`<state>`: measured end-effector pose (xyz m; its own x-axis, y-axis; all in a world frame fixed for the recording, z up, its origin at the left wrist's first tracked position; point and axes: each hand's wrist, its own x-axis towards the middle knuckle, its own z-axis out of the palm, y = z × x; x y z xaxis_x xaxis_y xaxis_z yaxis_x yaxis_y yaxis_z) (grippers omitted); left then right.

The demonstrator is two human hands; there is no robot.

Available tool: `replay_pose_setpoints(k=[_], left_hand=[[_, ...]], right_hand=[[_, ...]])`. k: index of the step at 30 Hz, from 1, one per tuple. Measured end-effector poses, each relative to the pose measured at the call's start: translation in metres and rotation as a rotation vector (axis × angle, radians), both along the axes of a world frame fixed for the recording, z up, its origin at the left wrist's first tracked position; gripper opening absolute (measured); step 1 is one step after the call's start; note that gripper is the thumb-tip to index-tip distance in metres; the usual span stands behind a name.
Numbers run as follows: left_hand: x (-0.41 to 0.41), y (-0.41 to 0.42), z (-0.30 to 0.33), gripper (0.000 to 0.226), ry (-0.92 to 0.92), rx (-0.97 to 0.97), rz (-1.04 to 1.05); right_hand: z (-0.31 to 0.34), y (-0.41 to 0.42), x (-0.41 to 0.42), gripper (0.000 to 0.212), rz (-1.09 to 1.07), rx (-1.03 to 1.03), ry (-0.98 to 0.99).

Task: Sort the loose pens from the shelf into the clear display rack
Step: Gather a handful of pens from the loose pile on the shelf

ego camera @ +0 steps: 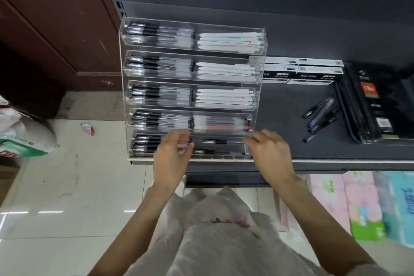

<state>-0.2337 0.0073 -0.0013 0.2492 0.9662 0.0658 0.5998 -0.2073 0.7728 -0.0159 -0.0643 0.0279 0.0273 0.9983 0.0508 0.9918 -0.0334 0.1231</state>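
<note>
The clear display rack stands on the left end of the dark shelf, with five tiers that each have two compartments. The left compartments hold black-grip pens; the upper right ones hold white pens. In the bottom right compartment lie a few dark pens. My left hand is blurred at the bottom tier's middle divider, fingers curled, something pale among them. My right hand has its curled fingertips at the rack's lower right corner. Several loose pens lie on the shelf to the right.
Black and white pen boxes sit behind the rack's right side. Dark packaged notebooks stand at the far right. A lower shelf holds pastel packs. A sack lies on the tiled floor at the left.
</note>
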Motion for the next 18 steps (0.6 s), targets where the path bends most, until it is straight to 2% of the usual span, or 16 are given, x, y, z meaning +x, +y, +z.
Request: replay_pose_setpoints(k=[3,7,10,12,15,18], left_hand=[[0.005,0.003,-0.013,0.028,0.240,0.255,-0.270],[0.016,0.007,-0.024,0.027,0.459,0.338,-0.405],[0.018,0.008,-0.028,0.018,0.634,0.331,-0.426],[0.017,0.008,-0.029,0.023,0.744,0.297,-0.440],[0.018,0.007,-0.028,0.038,0.800,0.259,-0.469],[0.020,0.009,-0.029,0.040,0.813,0.245,-0.489]], right_hand=[[-0.009,0.014,-0.018,0.031,0.008,-0.142,-0.027],[-0.011,0.027,-0.031,0.021,0.005,-0.349,-0.126],[-0.013,0.033,-0.033,0.029,0.005,-0.442,-0.130],[-0.015,0.034,-0.036,0.028,-0.016,-0.462,-0.149],[-0.018,0.029,-0.039,0.027,-0.061,-0.482,-0.117],[-0.020,0.022,-0.041,0.028,-0.087,-0.417,-0.012]])
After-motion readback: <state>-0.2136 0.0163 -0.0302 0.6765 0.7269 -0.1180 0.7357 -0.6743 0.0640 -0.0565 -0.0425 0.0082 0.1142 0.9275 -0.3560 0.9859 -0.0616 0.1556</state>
